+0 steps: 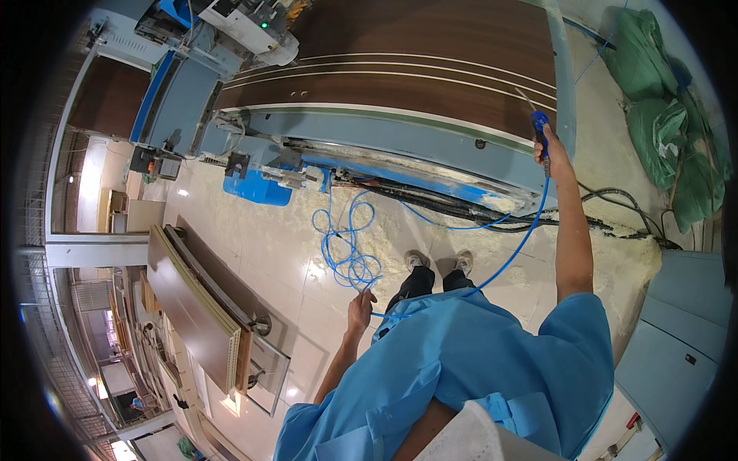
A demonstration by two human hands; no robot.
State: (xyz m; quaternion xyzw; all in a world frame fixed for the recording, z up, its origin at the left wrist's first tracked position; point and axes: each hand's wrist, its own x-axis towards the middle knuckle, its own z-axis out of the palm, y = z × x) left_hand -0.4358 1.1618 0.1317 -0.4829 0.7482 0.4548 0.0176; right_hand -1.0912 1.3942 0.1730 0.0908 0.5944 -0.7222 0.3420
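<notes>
My right hand is wrapped round a blue air blow gun, its thin metal nozzle angled up and left over a brown panel. From the gun's lower end a blue air hose curves down across the front of my blue shirt. Low on the left side, my left hand is closed on that same hose. Loose loops of hose spread over the floor just beyond it. Pale lines run lengthwise along the brown panel, which lies on the bed of a machine.
The machine's blue-grey edge runs across in front of me, with a white machine head at upper left. Pale dust and black cables lie on the floor. Green sacks stand far right; stacked boards rest on a cart at left.
</notes>
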